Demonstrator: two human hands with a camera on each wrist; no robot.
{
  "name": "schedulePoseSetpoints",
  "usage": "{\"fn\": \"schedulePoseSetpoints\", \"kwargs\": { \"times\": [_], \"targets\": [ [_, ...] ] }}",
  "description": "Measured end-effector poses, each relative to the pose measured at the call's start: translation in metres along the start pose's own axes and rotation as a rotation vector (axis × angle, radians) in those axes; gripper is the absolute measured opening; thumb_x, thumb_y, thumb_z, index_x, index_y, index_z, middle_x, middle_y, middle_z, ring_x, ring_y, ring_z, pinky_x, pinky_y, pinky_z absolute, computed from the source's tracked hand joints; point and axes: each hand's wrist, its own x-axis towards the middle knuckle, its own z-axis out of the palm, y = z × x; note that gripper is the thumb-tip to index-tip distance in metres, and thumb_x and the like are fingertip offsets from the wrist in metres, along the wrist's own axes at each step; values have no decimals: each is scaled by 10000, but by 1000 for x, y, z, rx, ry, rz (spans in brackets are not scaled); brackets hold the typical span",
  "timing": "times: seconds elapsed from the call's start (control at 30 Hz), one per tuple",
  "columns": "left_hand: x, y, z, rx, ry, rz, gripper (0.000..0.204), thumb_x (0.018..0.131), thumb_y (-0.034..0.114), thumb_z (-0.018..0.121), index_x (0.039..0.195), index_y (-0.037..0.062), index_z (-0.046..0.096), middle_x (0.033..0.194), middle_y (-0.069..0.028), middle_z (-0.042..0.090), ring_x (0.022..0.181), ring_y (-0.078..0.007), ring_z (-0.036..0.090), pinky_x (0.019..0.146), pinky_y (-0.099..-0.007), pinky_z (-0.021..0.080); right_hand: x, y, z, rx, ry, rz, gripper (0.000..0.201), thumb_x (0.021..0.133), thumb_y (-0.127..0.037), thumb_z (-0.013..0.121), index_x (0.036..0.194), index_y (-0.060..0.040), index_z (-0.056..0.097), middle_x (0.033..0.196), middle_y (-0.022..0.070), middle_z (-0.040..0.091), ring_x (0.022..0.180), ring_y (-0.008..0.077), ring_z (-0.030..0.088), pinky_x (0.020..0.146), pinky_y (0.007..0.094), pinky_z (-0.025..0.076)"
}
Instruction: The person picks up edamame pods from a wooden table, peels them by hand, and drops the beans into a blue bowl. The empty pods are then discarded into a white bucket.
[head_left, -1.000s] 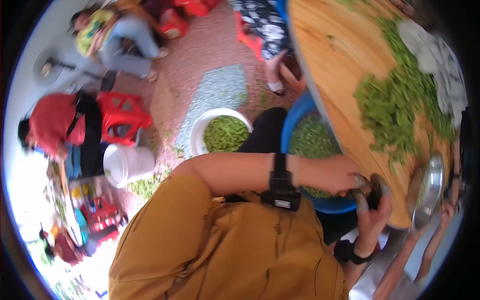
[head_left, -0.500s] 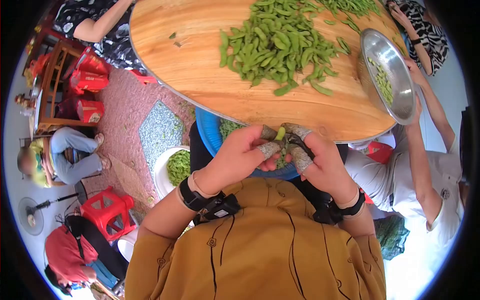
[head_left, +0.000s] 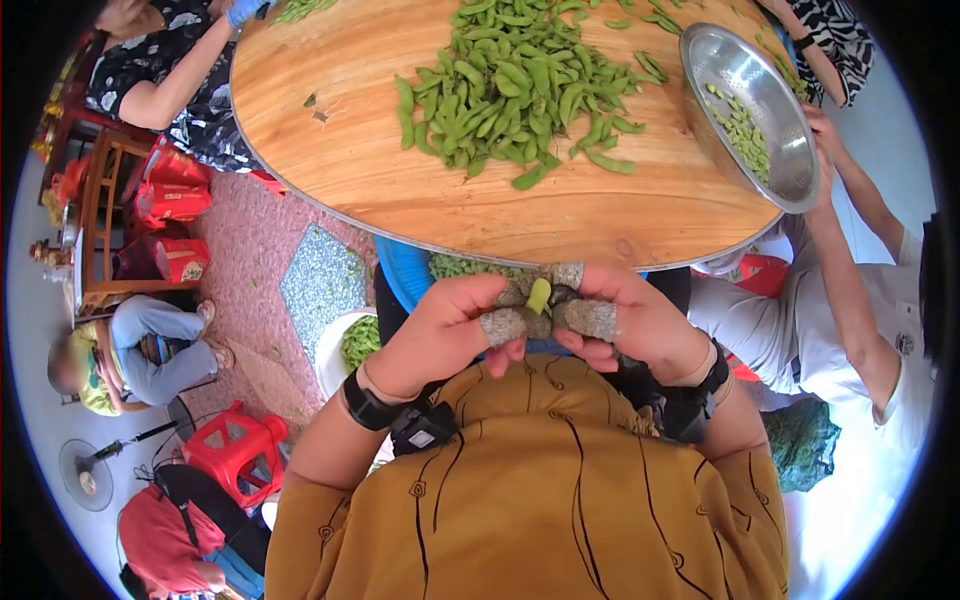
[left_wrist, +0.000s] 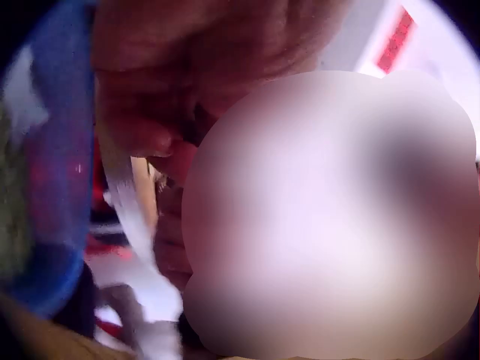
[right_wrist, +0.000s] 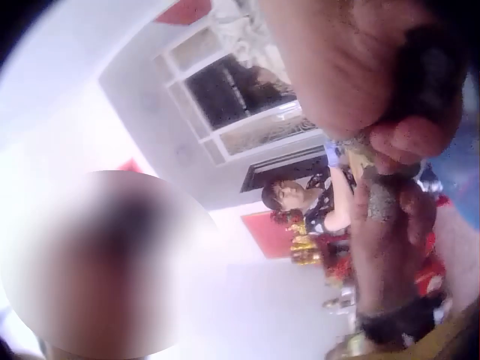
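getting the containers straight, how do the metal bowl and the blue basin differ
The metal bowl is silver and dotted with small holes, while the blue basin is plain blue.
The metal bowl is at the edge of the table; the blue basin is lower, partly hidden beneath that edge.
Both are round and hold small green pieces.

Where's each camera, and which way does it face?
Head: on the head, facing forward-down over shirt, left hand and right hand at a green pod.
Left wrist: on that wrist, facing left hand and blue basin; partly blurred.
Right wrist: on that wrist, facing both hands and a window.
Head and right wrist share both hands.
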Motion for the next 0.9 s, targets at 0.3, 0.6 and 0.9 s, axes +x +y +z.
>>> {"fn": "schedulePoseSetpoints", "kwargs": {
  "times": [0.3,0.6,0.9],
  "targets": [
    [6,-16,8,696,212,251,109,886,70,566,942,-24,571,719,-61,589,596,-108,578,523,-250,469,6,13,8,-236,245,13,257,935,-88,458,1168,-44,555,751,-6,567,559,47,508,461,192,440],
    [-4,-6,13,-323,81,-124,82,892,-6,472,861,-11,548,714,-40,574,543,-116,524,519,-253,450,0,21,2,-140,202,-45,188,900,-75,516,1075,-34,573,736,39,591,550,117,540,477,253,449],
    [-10,-1,20,324,32,-39,153,830,-44,405,855,12,545,726,-21,582,561,-73,528,482,-221,414,13,37,-13,-1261,319,-672,179,762,-96,645,878,21,576,736,187,584,637,359,571,596,363,468]
  ]
}}
